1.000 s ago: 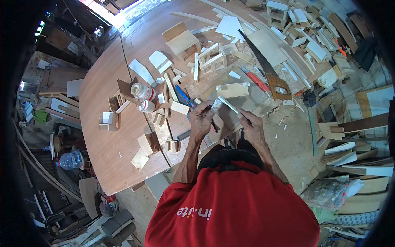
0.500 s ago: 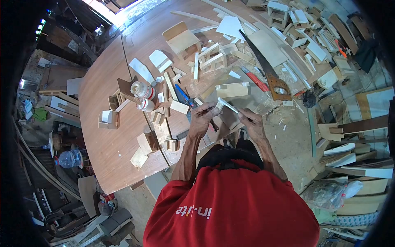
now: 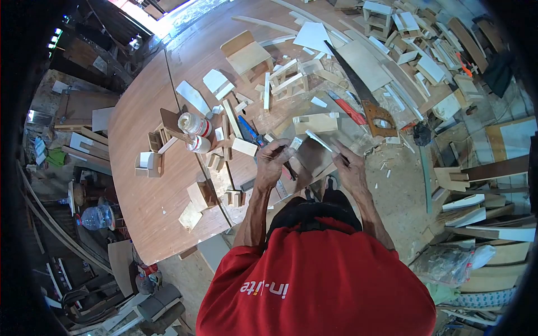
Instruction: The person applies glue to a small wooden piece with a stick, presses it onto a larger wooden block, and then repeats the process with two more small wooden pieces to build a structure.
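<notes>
My left hand (image 3: 273, 163) is closed, pinching a small pale wooden block (image 3: 296, 144) between thumb and fingertips. In my right hand (image 3: 350, 169) the fingers grip one end of a thin white-faced wooden strip (image 3: 318, 140), which points up and left. A narrow gap separates strip and block. Just beyond them lies a flat pale board (image 3: 316, 122) with a notched end. Near my left hand rest a blue-handled tool (image 3: 247, 130) and a light wooden block (image 3: 244, 147).
A handsaw (image 3: 367, 101) and a red tool (image 3: 347, 107) lie beyond my right hand. Two open jars (image 3: 195, 124) stand left among wood offcuts. Small wooden frames (image 3: 290, 77) sit farther back. Wood pieces are heaped at right (image 3: 428, 70).
My right hand has moved slightly right and down with the white strip. The strip, which met the small block before, is now apart from it. My left hand has barely moved.
</notes>
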`<state>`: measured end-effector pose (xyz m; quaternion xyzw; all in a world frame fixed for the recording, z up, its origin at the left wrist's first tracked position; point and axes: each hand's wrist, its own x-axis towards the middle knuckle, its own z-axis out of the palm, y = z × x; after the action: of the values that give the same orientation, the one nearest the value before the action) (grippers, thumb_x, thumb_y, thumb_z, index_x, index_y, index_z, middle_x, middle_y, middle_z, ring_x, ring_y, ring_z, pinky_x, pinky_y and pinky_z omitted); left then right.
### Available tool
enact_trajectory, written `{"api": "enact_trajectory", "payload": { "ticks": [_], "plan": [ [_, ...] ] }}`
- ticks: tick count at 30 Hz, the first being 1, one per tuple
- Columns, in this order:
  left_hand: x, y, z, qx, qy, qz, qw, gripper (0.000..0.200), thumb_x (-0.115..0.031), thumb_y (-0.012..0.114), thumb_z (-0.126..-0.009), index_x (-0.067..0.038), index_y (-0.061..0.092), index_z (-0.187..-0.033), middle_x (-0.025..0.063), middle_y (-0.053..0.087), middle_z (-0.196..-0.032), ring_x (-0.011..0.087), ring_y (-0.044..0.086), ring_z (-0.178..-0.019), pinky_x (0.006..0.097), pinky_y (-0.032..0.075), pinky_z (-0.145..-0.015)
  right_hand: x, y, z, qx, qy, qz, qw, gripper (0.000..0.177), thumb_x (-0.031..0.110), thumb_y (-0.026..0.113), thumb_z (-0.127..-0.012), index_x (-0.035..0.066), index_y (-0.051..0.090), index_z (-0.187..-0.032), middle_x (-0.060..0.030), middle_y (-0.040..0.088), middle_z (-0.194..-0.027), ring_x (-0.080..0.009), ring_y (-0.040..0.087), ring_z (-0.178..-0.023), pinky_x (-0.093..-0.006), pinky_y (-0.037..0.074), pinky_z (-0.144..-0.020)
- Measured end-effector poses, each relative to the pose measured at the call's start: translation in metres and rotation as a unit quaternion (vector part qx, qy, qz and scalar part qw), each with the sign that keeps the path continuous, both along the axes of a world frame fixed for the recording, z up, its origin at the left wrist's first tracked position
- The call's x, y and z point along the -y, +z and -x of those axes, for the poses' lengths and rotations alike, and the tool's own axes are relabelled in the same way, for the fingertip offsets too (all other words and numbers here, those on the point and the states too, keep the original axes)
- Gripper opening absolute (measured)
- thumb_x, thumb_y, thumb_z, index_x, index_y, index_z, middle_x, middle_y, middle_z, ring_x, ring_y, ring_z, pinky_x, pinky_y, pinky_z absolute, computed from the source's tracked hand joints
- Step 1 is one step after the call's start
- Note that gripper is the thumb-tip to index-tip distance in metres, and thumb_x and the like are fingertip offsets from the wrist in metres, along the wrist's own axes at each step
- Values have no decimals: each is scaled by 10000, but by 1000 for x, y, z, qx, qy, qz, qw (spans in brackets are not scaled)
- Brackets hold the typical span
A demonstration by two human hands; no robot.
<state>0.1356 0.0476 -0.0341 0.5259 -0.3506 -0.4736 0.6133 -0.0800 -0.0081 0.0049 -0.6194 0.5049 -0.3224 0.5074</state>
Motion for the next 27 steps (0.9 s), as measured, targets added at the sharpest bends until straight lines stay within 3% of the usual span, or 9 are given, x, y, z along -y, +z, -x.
{"api": "enact_trajectory", "payload": {
  "ticks": [1, 3, 5, 7, 11, 15, 20, 23, 27],
  "plan": [
    [0, -2, 1, -1, 8, -4, 1000, 220, -13, 693, -820, 0, 679, -1039, 23, 666, -911, 83, 590, -794, 229, 479, -724, -2, -3, -1, 0, -1, 0, 1000, 341, 25, 572, -860, 86, 650, -1186, -62, 608, -821, -109, 513, -678, -267, 442, -631],
    [0, -4, 1, -2, 15, -8, 1000, 222, -1, 691, -817, 3, 675, -1039, 22, 665, -930, 84, 591, -807, 233, 476, -747, -5, -8, -5, 69, 35, 56, 995, 364, 35, 597, -876, 89, 620, -1236, 25, 528, -762, -67, 408, -669, -233, 357, -597],
    [2, -6, 2, 27, 10, 4, 1000, 224, 11, 680, -823, 6, 669, -1047, 21, 662, -932, 83, 590, -814, 234, 479, -745, -8, -3, -4, 56, 42, 66, 995, 345, 14, 595, -869, 83, 642, -1204, 23, 514, -753, -68, 419, -668, -236, 354, -577],
    [2, -2, 5, 10, 22, 14, 1000, 222, 18, 677, -821, 7, 669, -1042, 18, 660, -930, 83, 587, -814, 234, 479, -747, -13, 1, -1, 13, 75, 129, 989, 368, -14, 582, -835, 112, 666, -1171, -50, 541, -731, -121, 465, -619, -254, 385, -558],
    [1, 4, 8, -6, 28, 25, 999, 226, 37, 664, -821, 10, 668, -1045, 12, 655, -930, 81, 581, -825, 231, 473, -755, -14, 8, 7, 20, 115, 153, 981, 357, -9, 590, -832, 108, 671, -1160, -49, 512, -701, -138, 451, -600, -266, 373, -548],
    [1, -7, 6, 29, 1, 11, 1000, 217, 35, 642, -827, -2, 668, -1039, 47, 667, -993, 125, 614, -877, 273, 493, -807, -7, 3, 2, 19, 55, 88, 994, 337, 16, 603, -841, 109, 673, -1157, -46, 506, -699, -131, 455, -614, -271, 377, -558],
    [3, -3, 10, 11, 23, 15, 1000, 209, 23, 656, -834, -4, 677, -1040, 4, 657, -944, 72, 574, -820, 220, 458, -755, -10, -2, 12, -1, 93, 101, 990, 311, 31, 599, -862, 103, 674, -1155, -39, 512, -708, -116, 462, -633, -261, 377, -570],
    [4, -11, 9, 30, 20, 4, 999, 227, 26, 642, -841, -12, 671, -1062, 1, 657, -957, 69, 571, -816, 215, 451, -752, -13, -16, 24, 93, 83, 79, 989, 305, 32, 591, -877, 86, 664, -1169, 1, 539, -743, -89, 454, -651, -249, 375, -570],
    [10, -2, 22, 19, 24, -37, 999, 240, 35, 619, -835, -22, 671, -1063, -9, 631, -938, 85, 559, -833, 232, 440, -767, -8, -18, 32, 129, -65, -65, 987, 285, 59, 574, -910, 35, 639, -1186, 63, 538, -803, -30, 407, -659, -201, 338, -555]
  ]
}}
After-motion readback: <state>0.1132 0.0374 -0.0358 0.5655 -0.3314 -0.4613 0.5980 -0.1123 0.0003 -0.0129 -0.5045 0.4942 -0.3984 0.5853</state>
